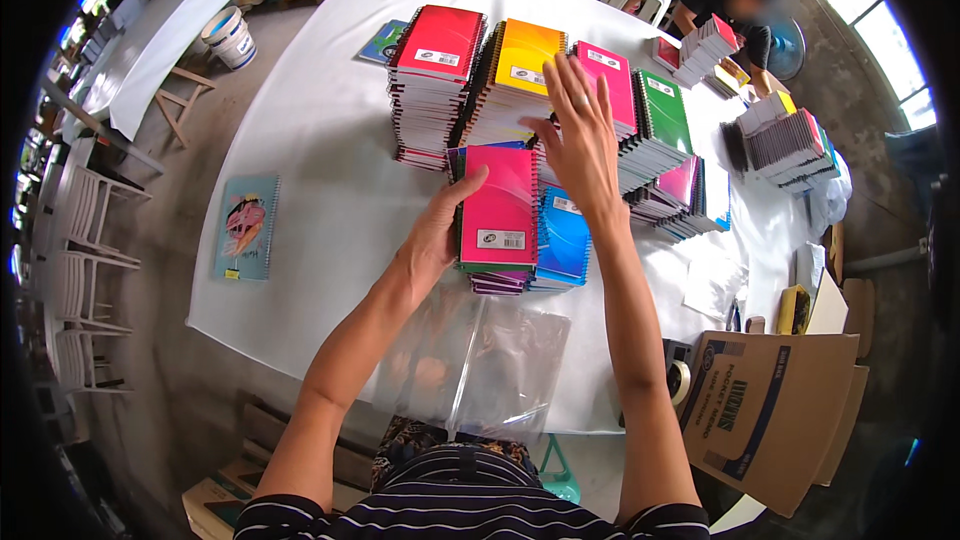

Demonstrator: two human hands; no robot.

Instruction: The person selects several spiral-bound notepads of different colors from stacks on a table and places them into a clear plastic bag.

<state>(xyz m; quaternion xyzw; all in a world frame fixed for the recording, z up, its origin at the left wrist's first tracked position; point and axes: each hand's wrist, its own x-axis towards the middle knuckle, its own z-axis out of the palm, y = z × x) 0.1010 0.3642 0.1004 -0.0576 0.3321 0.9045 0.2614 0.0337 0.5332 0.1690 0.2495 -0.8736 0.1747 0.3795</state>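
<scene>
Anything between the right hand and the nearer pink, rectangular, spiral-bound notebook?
Nothing visible. The right hand, open, is up and right of the pink notebook in view. The blue spiral-bound notebook stack sits to its right, not in between. The left hand has its thumb on the cover.

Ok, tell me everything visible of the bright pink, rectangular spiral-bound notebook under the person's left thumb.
The pink notebook is closed, cover up, its glossy, card-like front bearing paler curves and a white barcode label near the bottom. Its coil runs along the right edge. It lies atop other stacked notebooks, left of a glossy blue notebook. The bare left hand rests its thumb on the cover.
</scene>
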